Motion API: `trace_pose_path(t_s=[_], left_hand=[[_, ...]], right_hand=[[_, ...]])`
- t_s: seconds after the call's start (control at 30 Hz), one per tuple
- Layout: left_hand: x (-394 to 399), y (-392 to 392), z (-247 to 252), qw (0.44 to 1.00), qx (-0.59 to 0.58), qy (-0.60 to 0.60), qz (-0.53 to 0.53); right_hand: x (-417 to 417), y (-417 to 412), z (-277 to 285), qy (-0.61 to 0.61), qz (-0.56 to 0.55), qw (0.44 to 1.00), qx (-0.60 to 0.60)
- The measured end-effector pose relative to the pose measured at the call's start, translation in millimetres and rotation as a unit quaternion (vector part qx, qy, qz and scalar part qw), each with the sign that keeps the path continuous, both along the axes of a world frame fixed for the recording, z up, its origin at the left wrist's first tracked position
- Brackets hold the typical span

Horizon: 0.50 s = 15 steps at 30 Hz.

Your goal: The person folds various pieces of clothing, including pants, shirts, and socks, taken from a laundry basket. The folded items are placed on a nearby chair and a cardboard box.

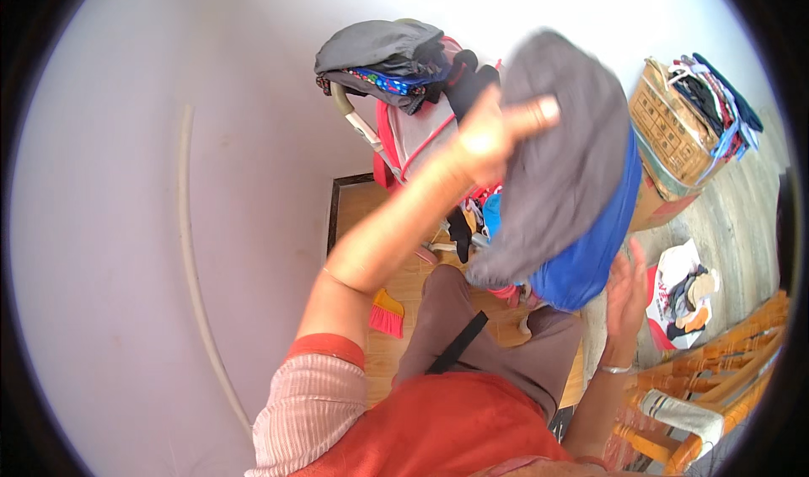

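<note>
My left hand (490, 139) holds a grey cloth garment (565, 142), blurred with motion, with the thumb lying across its front. The fingers behind the cloth are hidden. Against the grey cloth, on its right and lower side, hangs a blue fabric piece (584, 265); I cannot tell whether the two are joined. My right hand (626, 284) is raised at the blue fabric's lower right edge, fingers extended and nothing gripped. Beyond my left forearm stands a pink and grey baby stroller (417, 135). Folded dark and patterned clothes (382, 56) are piled on it.
Clothes and hangers (714, 98) top a cardboard box (673, 123) at right. Small garments lie on a red-and-white bag (660, 312) bearing writing. Wooden chair-like furniture (727, 382) borders the lower right. A yellow-and-red broom head (385, 316) lies by my legs. A pale pipe (186, 224) runs along the left wall.
</note>
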<state>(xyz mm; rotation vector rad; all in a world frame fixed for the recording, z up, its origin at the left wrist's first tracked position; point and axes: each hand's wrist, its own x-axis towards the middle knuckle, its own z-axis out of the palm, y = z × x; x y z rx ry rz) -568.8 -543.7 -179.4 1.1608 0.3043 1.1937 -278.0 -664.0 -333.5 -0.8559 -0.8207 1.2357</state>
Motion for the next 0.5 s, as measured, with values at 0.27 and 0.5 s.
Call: trace_pose_path(t_s=[0.27, 0.5], left_hand=[[-138, 143, 145, 0.986, 0.011, -0.051, 0.159], [-289, 266, 78, 0.901, -0.181, 0.124, 0.373]], right_hand=[[7, -60, -110, 0.072, -0.054, 0.967, -0.238], [3, -76, -154, 0.073, -0.05, 0.932, -0.351]])
